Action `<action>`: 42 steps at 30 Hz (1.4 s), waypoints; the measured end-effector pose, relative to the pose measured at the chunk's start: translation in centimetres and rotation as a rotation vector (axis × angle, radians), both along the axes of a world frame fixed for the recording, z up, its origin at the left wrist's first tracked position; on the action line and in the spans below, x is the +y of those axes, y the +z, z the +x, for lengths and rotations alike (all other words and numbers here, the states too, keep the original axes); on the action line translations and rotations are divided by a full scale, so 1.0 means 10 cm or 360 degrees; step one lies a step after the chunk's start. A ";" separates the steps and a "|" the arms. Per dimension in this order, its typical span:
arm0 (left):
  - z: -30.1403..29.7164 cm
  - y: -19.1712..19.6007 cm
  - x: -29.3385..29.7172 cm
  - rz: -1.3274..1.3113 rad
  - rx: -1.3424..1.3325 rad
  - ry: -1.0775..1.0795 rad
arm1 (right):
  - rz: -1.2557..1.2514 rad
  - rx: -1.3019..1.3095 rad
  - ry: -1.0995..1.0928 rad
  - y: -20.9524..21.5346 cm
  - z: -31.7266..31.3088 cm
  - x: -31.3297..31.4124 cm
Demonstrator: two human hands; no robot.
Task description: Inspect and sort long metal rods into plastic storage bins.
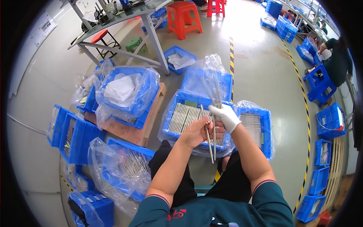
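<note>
Steel rods [210, 142], thin and grey, pinched in a small bundle between both hands, just above the lap. Left hand [196, 132] bare, fingers curled round the lower part of the bundle; right hand [226, 116] in a white glove, closed on the same rods higher up, tips fanning up past it. Directly beyond the hands, blue plastic crate [177, 104] lined with a clear bag, packed with more rods in tidy rows, a small green tag at its far edge. Just right of the gloved hand, second blue crate [266, 130], also bag-lined and full of rods. Behind both, third bagged crate [227, 81]. Left of the bare hand, wooden pallet [130, 132] bearing a bagged blue crate with white wrapping [123, 89] inside. Below and left of the left forearm, another bagged crate of loose rods [128, 164], then stacked blue bins [72, 132]. Far right of the hands, row of blue bins [325, 151] beyond a yellow-black floor stripe [304, 106]; open grey floor between stripe and crates. Far ahead, orange stool [184, 17] beside a grey table [149, 11]. White notice sheet [46, 25] on the wall, far left.
</note>
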State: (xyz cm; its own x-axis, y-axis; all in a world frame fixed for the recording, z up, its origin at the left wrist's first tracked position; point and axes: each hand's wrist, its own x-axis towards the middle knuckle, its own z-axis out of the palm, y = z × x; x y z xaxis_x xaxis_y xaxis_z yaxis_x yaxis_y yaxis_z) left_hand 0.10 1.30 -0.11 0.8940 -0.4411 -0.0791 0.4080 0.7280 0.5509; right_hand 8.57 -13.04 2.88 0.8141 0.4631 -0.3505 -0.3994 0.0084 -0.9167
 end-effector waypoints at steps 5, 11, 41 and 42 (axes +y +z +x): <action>-0.11 -0.02 -0.02 0.0222 0.0089 0.0017 | -0.0238 -0.0132 0.0372 -0.03 -0.04 0.11; -0.08 0.04 0.04 0.0427 0.0060 0.0451 | -0.0598 -0.0749 0.0133 0.02 -0.06 0.12; 0.09 -0.01 0.04 0.0123 0.0111 0.1134 | -0.0519 -0.0783 0.0079 0.08 -0.37 0.17; 0.10 -0.04 0.03 0.0074 0.0091 0.1121 | -0.0519 -0.0778 0.0071 0.08 -0.38 0.18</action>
